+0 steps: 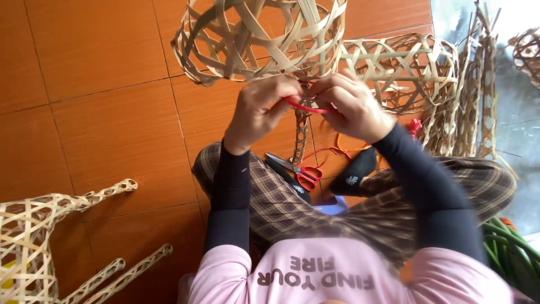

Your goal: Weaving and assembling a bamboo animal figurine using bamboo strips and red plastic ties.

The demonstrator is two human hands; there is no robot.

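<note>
I hold up an open-weave bamboo basket form (259, 34) in front of me. My left hand (260, 110) and my right hand (351, 107) meet just below it, both pinching a thin red plastic strip (304, 106) against the basket's lower edge. A narrow woven bamboo stem (301, 138) hangs down from the basket between my hands. More red strip (329, 151) trails toward my lap.
Red-handled scissors (301, 171) lie on the orange tile floor (101, 112) by my knees. Another woven basket (410, 67) and upright woven pieces (472, 95) stand at the right. A woven bamboo figure with legs (39, 236) lies at lower left. Green strips (509, 247) sit at lower right.
</note>
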